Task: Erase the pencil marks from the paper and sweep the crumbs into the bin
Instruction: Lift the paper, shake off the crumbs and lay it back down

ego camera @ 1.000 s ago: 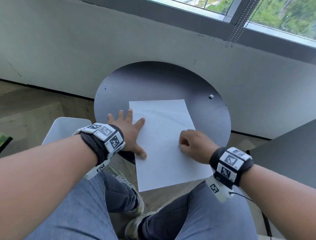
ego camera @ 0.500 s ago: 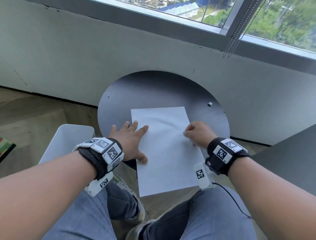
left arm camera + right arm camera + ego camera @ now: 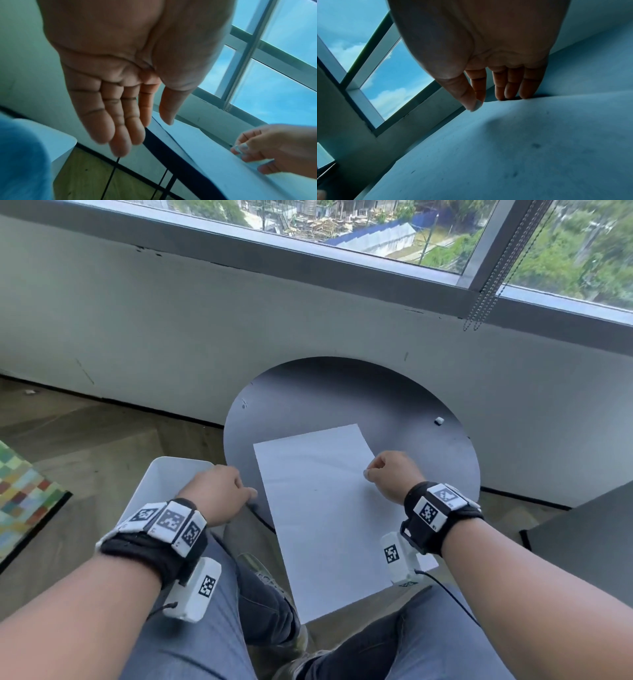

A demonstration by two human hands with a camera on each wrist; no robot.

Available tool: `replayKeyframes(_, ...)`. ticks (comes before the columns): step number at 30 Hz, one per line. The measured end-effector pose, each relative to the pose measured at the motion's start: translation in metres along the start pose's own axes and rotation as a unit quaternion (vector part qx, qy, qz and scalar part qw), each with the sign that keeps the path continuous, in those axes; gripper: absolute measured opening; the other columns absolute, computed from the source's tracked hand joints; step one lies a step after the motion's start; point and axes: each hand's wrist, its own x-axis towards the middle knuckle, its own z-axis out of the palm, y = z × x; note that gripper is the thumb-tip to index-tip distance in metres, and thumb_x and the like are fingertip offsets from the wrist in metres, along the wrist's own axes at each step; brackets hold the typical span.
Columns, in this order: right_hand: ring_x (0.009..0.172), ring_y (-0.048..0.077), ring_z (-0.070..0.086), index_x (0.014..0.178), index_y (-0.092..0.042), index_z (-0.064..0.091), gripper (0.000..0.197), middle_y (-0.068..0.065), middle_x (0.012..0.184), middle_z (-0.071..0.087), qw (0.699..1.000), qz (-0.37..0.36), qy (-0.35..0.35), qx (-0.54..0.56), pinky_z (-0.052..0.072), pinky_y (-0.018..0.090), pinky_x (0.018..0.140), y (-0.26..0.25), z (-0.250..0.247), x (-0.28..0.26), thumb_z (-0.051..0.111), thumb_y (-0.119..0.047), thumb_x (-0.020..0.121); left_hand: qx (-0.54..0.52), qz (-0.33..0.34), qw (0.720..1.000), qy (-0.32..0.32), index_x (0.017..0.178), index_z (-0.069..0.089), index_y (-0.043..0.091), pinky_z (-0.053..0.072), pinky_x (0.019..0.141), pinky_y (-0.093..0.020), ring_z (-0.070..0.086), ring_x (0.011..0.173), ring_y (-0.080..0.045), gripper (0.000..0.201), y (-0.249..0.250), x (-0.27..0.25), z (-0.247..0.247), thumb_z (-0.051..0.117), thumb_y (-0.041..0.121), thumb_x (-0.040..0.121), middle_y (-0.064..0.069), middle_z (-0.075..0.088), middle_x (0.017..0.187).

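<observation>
erasing looks nearly done: white sheet of paper (image 3: 325,508) on round dark table (image 3: 342,392), faint specks left. right hand (image 3: 390,474) pinching its right edge; left hand (image 3: 219,491) relaxed, holding nothing, above white plastic bin (image 3: 164,474). sweeping not yet done.

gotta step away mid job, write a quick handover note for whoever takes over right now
Left hand: open, empty, off the paper, over the table's left edge beside the white bin.
Right hand: pinches the paper at its right edge, lifting it slightly.
Paper lies on the round dark table, its near end hanging over the edge. A small white piece, perhaps the eraser, sits at the table's far right.
Done: most marks look gone.
Left: faint smudges and specks on the sheet; get the crumbs into the bin.
</observation>
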Motion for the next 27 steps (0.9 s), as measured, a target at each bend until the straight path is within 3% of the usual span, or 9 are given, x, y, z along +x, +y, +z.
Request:
replayKeyframes(3,0.104,0.031,0.059,0.066,-0.023,0.062,0.02,0.01,0.108,0.065,1.0,0.004,-0.005,-0.015,0.05,0.043,0.095,-0.011,0.013,0.002,0.059,-0.019,0.086,-0.191,-0.064,0.977,-0.074,0.085,0.05,0.008,0.05,0.058,-0.03,0.055,0.062,-0.026,0.029,0.002,-0.012,0.006,0.068,0.026,0.098,-0.014,0.062,0.071)
replayKeyframes(6,0.099,0.034,0.059,0.065,-0.022,0.063,0.019,0.012,0.116,0.059,1.0,0.02,-0.005,-0.007,0.052,0.042,0.093,-0.012,0.019,0.009,0.057,-0.023,0.083,-0.267,-0.079,0.956,-0.095,0.096,0.059,-0.003,0.059,0.058,-0.034,0.074,0.066,-0.026,0.032,0.004,-0.023,0.011,0.069,0.028,0.098,-0.015,0.075,0.081)
replayKeyframes(10,0.102,0.036,0.058,0.068,-0.024,0.063,0.017,0.012,0.123,0.052,0.999,0.034,-0.014,0.019,0.052,0.041,0.093,-0.011,0.018,0.006,0.057,-0.024,0.085,-0.35,-0.067,0.93,-0.089,0.11,0.06,0.001,0.064,0.067,-0.039,0.078,0.08,-0.033,0.028,0.001,-0.028,0.016,0.073,0.022,0.096,-0.022,0.077,0.092)
replayKeyframes(13,0.09,0.032,0.061,0.074,-0.01,0.069,0.018,0.014,0.11,0.061,0.997,0.038,-0.006,0.069,0.051,0.031,0.076,-0.006,0.012,0.006,0.062,-0.019,0.087,-0.421,-0.066,0.902,-0.068,0.118,0.054,0.009,0.064,0.073,-0.044,0.076,0.088,-0.039,0.033,0.009,-0.028,0.015,0.074,0.008,0.092,-0.022,0.077,0.1)
replayKeyframes(16,0.074,0.024,0.051,0.088,0.009,0.066,0.022,0.008,0.08,0.059,0.987,0.046,0.001,0.154,0.044,0.03,0.066,0.002,0.006,0.007,0.066,-0.013,0.088,-0.438,-0.059,0.894,-0.074,0.106,0.057,0.022,0.059,0.091,-0.05,0.071,0.087,-0.033,0.029,0.02,-0.02,0.008,0.072,0.002,0.091,-0.019,0.077,0.105)
replayKeyframes(19,0.061,0.02,0.049,0.08,-0.008,0.061,0.007,0.012,0.081,0.054,0.917,0.106,-0.021,0.383,0.044,0.026,0.049,0.006,-0.001,0.005,0.063,-0.008,0.087,-0.408,-0.042,0.906,-0.104,0.112,0.07,0.008,0.058,0.092,-0.046,0.071,0.084,-0.027,0.02,0.029,-0.016,0.001,0.066,0.002,0.093,-0.014,0.079,0.103)
replayKeyframes(22,0.058,0.018,0.052,0.083,-0.014,0.058,0.013,0.006,0.075,0.054,0.85,0.139,-0.035,0.507,0.043,0.025,0.049,0.006,-0.012,0.0,0.058,-0.004,0.093,-0.389,-0.021,0.919,-0.059,0.108,0.07,0.005,0.064,0.065,-0.035,0.073,0.071,-0.023,0.02,0.038,-0.014,-0.007,0.058,-0.003,0.095,-0.01,0.078,0.094)
replayKeyframes(25,0.061,0.018,0.058,0.087,-0.011,0.061,0.01,0.007,0.078,0.063,0.823,0.123,-0.073,0.549,0.042,0.027,0.056,0.001,-0.022,-0.003,0.058,-0.006,0.094,-0.356,0.024,0.934,-0.005,0.106,0.072,0.007,0.062,0.085,-0.049,0.073,0.091,-0.034,0.022,0.042,-0.008,-0.017,0.057,-0.005,0.094,-0.015,0.077,0.107)
replayKeyframes(27,0.065,0.016,0.059,0.086,-0.015,0.062,0.01,0.004,0.08,0.065,0.851,0.073,-0.081,0.514,0.04,0.027,0.057,-0.007,-0.031,-0.001,0.061,-0.009,0.093,-0.37,0.045,0.928,0.016,0.103,0.072,0.013,0.058,0.087,-0.054,0.073,0.088,-0.034,0.026,0.042,-0.004,-0.027,0.056,-0.006,0.095,-0.015,0.077,0.106)
